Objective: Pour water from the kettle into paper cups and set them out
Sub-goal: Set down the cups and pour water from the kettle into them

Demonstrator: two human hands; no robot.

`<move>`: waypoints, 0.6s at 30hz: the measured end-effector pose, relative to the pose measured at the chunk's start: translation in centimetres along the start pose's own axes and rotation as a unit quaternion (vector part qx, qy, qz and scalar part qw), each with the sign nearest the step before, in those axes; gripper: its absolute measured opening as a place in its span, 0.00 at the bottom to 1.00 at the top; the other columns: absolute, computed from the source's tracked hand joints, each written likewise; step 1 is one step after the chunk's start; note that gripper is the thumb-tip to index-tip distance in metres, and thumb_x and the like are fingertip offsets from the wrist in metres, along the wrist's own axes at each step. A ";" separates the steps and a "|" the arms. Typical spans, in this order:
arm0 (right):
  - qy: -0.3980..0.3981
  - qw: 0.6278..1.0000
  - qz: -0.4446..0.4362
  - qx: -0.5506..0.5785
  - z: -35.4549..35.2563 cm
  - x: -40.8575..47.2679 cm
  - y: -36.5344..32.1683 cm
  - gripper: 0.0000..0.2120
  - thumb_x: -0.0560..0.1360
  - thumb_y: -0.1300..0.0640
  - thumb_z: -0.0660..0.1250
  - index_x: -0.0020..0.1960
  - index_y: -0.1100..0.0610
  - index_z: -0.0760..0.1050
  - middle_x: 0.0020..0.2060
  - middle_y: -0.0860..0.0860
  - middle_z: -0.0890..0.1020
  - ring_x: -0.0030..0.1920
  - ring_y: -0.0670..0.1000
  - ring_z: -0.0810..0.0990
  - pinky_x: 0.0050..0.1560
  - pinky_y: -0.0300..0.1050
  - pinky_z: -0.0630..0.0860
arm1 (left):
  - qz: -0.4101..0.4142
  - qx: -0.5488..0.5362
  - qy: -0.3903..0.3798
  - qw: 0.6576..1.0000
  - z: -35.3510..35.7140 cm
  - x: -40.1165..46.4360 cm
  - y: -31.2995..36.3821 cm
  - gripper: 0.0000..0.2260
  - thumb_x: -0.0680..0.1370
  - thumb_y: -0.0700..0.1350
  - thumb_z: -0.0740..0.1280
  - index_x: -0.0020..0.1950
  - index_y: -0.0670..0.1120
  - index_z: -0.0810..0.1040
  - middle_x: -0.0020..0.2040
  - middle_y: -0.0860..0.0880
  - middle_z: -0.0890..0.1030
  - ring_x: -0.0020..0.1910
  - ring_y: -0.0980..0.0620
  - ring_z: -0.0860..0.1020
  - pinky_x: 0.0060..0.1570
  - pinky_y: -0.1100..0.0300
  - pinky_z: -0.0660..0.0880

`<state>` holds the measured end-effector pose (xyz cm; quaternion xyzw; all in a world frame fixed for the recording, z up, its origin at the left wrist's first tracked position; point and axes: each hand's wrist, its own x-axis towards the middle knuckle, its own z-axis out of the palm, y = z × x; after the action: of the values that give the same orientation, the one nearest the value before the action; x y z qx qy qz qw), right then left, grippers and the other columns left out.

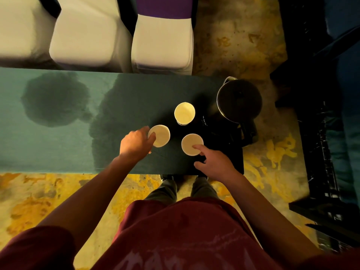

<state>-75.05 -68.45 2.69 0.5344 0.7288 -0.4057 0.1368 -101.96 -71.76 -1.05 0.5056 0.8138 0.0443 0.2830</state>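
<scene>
A: Kettle [239, 99] sits at the far right end of the green table [58, 149], upright, lid shut. Its spout points to the far side and its dark handle comes back toward the near right, so its long line in plan runs far to near.

B: Which hand is closer to it?

A: The right hand [215, 162]. From that hand the kettle lies to the far right, and the handle is the nearest part of it. The left hand [135, 144] is well apart from it, across the cups.

B: What are the hands doing?

A: The left hand holds the left cup [160, 135] by its rim, thumb at the lip and fingers curled down its left wall. The right hand has its forefinger stretched out onto the near rim of the near cup [191, 143] and the thumb spread wide. It touches the cup but I'd say it doesn't grip it.

B: And the third?

A: The far cup [184, 113] stands free, just left of the kettle. All three are upright with mouths open upward and close together. I can't tell whether any holds water.

B: So pouring comes next?

A: My guess is yes, the right hand reaching far-right for the handle. Dark wet-looking patches already mark the cloth to the left.
</scene>
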 end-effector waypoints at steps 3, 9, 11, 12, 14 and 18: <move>0.031 0.999 -0.035 0.012 -2.5 -2.5 -0.3 0.33 0.76 0.42 0.67 0.78 0.41 0.61 0.68 0.47 0.77 0.61 0.51 0.79 0.55 0.49 0.77 | -0.013 0.022 0.104 0.994 -0.7 -1.2 -0.1 0.24 0.81 0.62 0.56 0.70 0.48 0.68 0.44 0.41 0.85 0.44 0.36 0.84 0.42 0.47 0.78; 0.367 0.919 -0.067 0.130 -6.6 -5.5 0.3 0.21 0.76 0.54 0.71 0.69 0.55 0.75 0.61 0.49 0.79 0.60 0.48 0.79 0.56 0.49 0.79 | 0.091 -0.016 0.154 0.984 0.0 -5.0 4.0 0.14 0.80 0.54 0.62 0.40 0.46 0.77 0.29 0.43 0.80 0.27 0.38 0.79 0.27 0.57 0.71; 0.428 0.897 -0.022 0.107 -7.1 -5.1 1.4 0.24 0.77 0.55 0.71 0.71 0.59 0.72 0.70 0.55 0.75 0.70 0.55 0.73 0.67 0.51 0.73 | 0.109 -0.012 0.132 0.985 1.5 -6.3 5.7 0.18 0.79 0.54 0.63 0.33 0.45 0.75 0.25 0.45 0.76 0.24 0.39 0.76 0.26 0.61 0.63; 0.436 0.893 -0.002 0.108 -7.2 -4.8 1.8 0.26 0.77 0.53 0.71 0.73 0.59 0.70 0.72 0.56 0.73 0.72 0.56 0.70 0.68 0.50 0.69 | 0.101 -0.015 0.099 0.990 2.4 -6.7 6.3 0.20 0.80 0.55 0.62 0.32 0.45 0.74 0.25 0.47 0.75 0.24 0.41 0.75 0.26 0.60 0.63; 0.417 0.896 0.033 0.149 -7.0 -4.3 2.5 0.27 0.79 0.47 0.68 0.74 0.57 0.68 0.72 0.55 0.73 0.72 0.54 0.70 0.66 0.49 0.69 | 0.055 -0.035 0.012 0.998 4.2 -7.0 7.0 0.24 0.81 0.60 0.59 0.33 0.45 0.74 0.27 0.51 0.76 0.28 0.46 0.76 0.27 0.57 0.69; 0.329 0.893 0.081 0.296 -5.7 -3.3 3.4 0.15 0.79 0.37 0.62 0.59 0.45 0.71 0.50 0.42 0.80 0.52 0.44 0.81 0.43 0.39 0.73 | -0.042 -0.143 -0.070 0.986 6.1 -6.3 7.6 0.22 0.81 0.61 0.57 0.37 0.48 0.76 0.32 0.50 0.80 0.33 0.48 0.80 0.36 0.50 0.79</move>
<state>-69.33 -66.13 6.89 0.7100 0.5325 -0.3915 -0.2430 -90.72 -74.69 -0.84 0.4269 0.7977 0.1128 0.4107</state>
